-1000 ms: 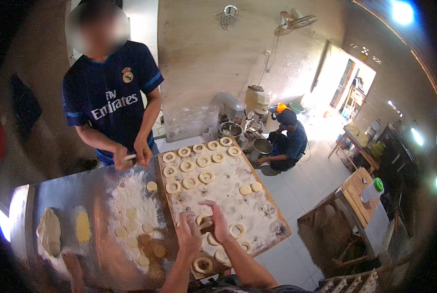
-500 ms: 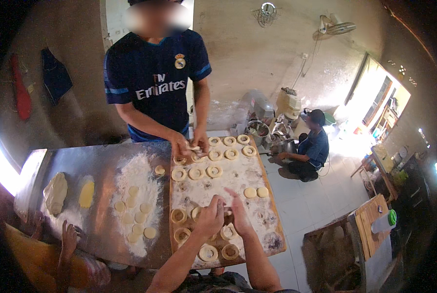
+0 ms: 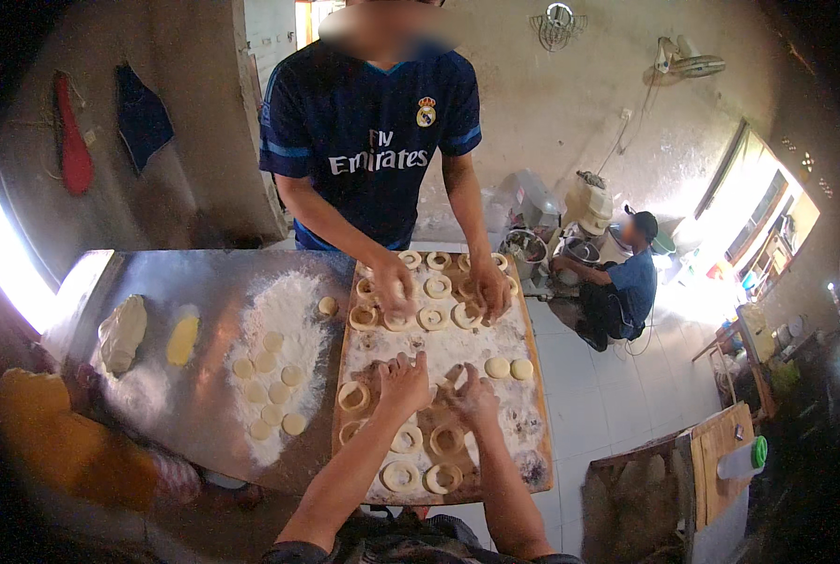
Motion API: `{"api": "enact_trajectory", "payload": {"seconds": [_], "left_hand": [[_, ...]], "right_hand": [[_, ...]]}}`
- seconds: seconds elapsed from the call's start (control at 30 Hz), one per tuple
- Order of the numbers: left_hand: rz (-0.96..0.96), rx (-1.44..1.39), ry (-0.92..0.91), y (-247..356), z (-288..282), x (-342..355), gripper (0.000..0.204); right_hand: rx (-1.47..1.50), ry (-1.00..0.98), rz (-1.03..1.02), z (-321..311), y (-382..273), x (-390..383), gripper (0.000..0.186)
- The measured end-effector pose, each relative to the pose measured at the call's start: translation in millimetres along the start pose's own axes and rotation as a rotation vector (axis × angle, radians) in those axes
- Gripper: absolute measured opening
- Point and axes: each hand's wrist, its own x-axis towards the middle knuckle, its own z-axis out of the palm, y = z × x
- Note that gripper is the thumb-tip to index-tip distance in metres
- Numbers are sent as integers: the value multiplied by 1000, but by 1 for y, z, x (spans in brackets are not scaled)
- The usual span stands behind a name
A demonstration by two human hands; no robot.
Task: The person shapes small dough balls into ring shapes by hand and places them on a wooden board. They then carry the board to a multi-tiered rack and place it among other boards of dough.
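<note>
My left hand (image 3: 403, 383) and my right hand (image 3: 474, 397) rest side by side on the middle of a floured wooden board (image 3: 536, 442). Their fingers curl down onto a pale dough piece (image 3: 451, 376) between them, which is mostly hidden. Dough rings (image 3: 353, 396) lie just left of my left hand. More rings (image 3: 401, 477) sit in rows near the board's front edge. Two round dough balls (image 3: 509, 368) lie to the right of my right hand. Across the board, a co-worker in a dark blue jersey (image 3: 373, 141) presses both hands (image 3: 394, 287) on rings at the far end.
The board lies on a metal table (image 3: 194, 282) with a flour patch holding several small dough discs (image 3: 268, 376), a dough lump (image 3: 122, 331) and a yellow piece (image 3: 183, 338). A person in orange (image 3: 58, 442) is at lower left. Another person squats by pots (image 3: 617, 282) at right.
My hands have moved up the board from the front rows to its middle. The co-worker's hands have come down onto the far rings.
</note>
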Motion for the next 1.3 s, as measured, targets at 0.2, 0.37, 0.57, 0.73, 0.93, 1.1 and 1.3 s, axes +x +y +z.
{"api": "enact_trajectory", "payload": {"seconds": [0.2,0.37,0.57,0.73,0.93,1.1,1.3], "left_hand": [[61,-55,-13,13,-10,-10,69],[92,-120,-9,-2,-4,-14,60],[36,-321,336,-78,-10,-63,55],[-491,-514,190,-196,-19,-144,39],[-486,-588,430,-270,-10,-173,36],[-341,-727,463,-290,-32,-163,31],[-100,-1017,456,-294,-82,-163,34]], "right_hand": [[-53,26,-33,6,6,-11,78],[-97,87,-47,26,5,-9,76],[233,55,-336,16,-99,-48,50],[174,-264,-636,119,-192,-40,29],[-82,-52,-580,200,-266,-38,36],[356,-339,-561,172,-271,-38,27],[895,-394,-431,127,-279,-56,31]]}}
